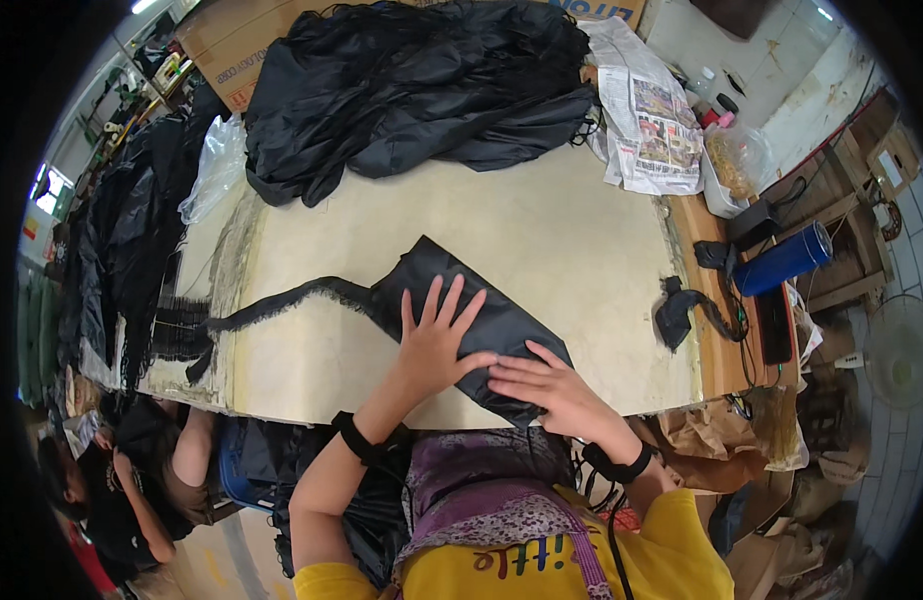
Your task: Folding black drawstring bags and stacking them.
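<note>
The black cloth (507, 318) lies on the bench (602, 250) at the centre of the frame. It looks folded into a flat, slanting panel, so the folding and smoothing of this one seems well along, though I cannot tell whether it is finished. The left hand (432, 348) rests palm down on it with fingers spread; the right hand (545, 388) lies flat near the lower corner, its fingertips by the left thumb. Neither grip is closed on anything.

A frayed strip (294, 296) trails toward the left of the frame, not tucked in. The heap (422, 90) of black cloth at upper centre is loose and crumpled; whether it is waiting or done with does not show.

The bench top is pale and its side edges worn. A clear bag (215, 168) is at upper left, newspaper (650, 135) at upper right. On the wooden strip at right are a blue cylinder (787, 258) and a phone (775, 330). Cartons (232, 50) stand behind the heap; a co-worker (127, 490) sits at lower left, and a fan (897, 350) is at far right.
</note>
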Motion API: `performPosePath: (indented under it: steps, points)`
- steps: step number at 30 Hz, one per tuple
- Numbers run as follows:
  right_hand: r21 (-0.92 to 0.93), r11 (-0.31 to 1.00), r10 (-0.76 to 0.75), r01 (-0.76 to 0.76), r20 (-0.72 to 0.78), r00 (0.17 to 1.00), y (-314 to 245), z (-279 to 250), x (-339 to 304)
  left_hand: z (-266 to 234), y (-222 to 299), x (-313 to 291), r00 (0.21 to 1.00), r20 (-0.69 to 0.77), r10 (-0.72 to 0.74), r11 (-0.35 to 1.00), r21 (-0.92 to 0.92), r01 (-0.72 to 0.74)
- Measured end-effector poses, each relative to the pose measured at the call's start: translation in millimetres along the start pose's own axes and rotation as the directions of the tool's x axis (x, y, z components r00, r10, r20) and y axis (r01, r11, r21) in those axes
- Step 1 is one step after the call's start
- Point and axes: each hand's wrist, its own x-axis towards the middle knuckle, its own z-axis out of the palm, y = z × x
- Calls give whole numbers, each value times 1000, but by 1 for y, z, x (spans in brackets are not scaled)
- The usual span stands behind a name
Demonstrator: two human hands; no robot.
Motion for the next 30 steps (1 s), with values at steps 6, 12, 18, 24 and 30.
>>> performPosePath:
  steps: [6, 12, 18, 24, 30]
  points:
    - [-187, 963, 59, -195, -559, 827, 15, -3, -10, 13, -10, -12, 999, 5, -37, 999, -14, 37]
    - [-135, 882, 291, -452, -597, 748, 11, 11, -4, 14, -8, -9, 1000, 9, -26, 1000, 16, 26]
    - [-93, 882, 334, -462, -568, 752, 23, 11, -19, 15, -9, -9, 1000, 17, -25, 1000, 18, 25]
    - [172, 948, 318, -269, -452, 833, 16, -27, -32, 16, -14, -14, 999, 2, -37, 999, 28, 37]
    - [-297, 941, 149, -165, -74, 986, 4, 19, -6, 0, -11, -2, 1000, 18, -21, 1000, 4, 21]
